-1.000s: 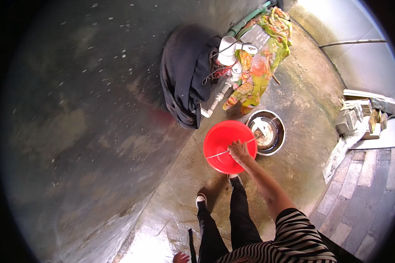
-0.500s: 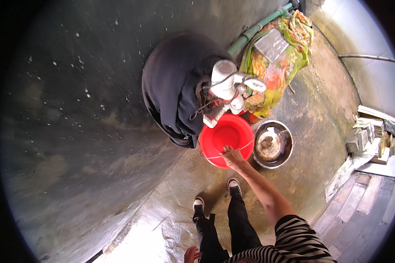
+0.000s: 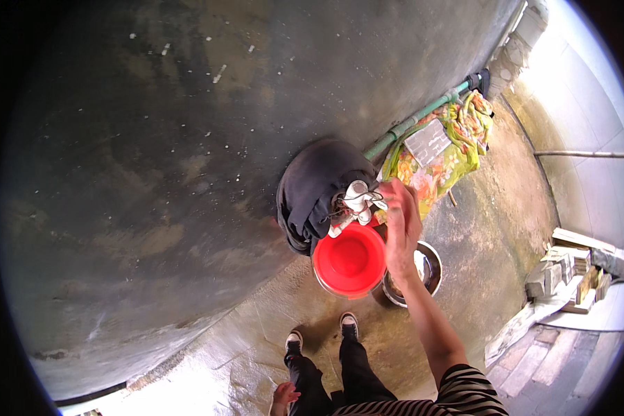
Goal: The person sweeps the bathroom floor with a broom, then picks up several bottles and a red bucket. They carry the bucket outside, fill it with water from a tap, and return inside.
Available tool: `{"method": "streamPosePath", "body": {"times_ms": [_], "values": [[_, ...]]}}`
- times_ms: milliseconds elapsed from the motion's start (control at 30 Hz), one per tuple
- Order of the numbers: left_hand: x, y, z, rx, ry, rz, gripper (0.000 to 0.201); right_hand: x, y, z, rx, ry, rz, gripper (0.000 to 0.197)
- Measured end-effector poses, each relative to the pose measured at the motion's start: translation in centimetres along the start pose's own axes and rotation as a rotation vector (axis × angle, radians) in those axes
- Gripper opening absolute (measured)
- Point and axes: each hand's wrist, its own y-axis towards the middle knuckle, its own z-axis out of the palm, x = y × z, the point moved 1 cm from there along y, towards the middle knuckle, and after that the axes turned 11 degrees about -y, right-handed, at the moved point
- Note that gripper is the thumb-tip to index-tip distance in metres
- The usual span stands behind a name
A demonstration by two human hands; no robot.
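My right hand (image 3: 401,225) is raised at the end of an outstretched arm, in front of the floral cloth and the upper edge of the steel basin (image 3: 433,267). Motion blurs its fingers, and I see nothing held in them. Below and left of it stands a red bucket (image 3: 349,260) with a thin wire handle lowered at its near side. Down by my left thigh hangs my left hand (image 3: 284,394), empty, its fingers loosely apart. A white corded object (image 3: 359,197) of unclear kind lies beside the bucket, against a rounded dark cloth-covered bulk (image 3: 319,184).
A yellow-green floral cloth (image 3: 457,156) with a grey slab (image 3: 427,143) on it lies along the wall, beside a green pipe (image 3: 426,111). Bricks and boards (image 3: 568,274) are piled at the right. A dark speckled wall (image 3: 152,208) fills the left.
My right hand has let go of the bucket's wire handle and risen to the right. The handle has dropped to the rim. My view has shifted, so the bucket appears lower in the picture.
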Motion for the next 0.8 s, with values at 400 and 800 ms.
{"method": "streamPosePath", "body": {"times_ms": [400, 800], "values": [[1.9, -2.9, 1.7, -0.080, -0.120, -0.005, 0.036, 0.7, 5.9, 2.1, 0.334, 0.308, 0.317, 0.048], [2.2, -3.8, 4.4, -0.074, -0.170, 0.000, 0.040, -0.1, 7.8, 2.9, 0.438, 0.554, 0.417, 0.035]]}}
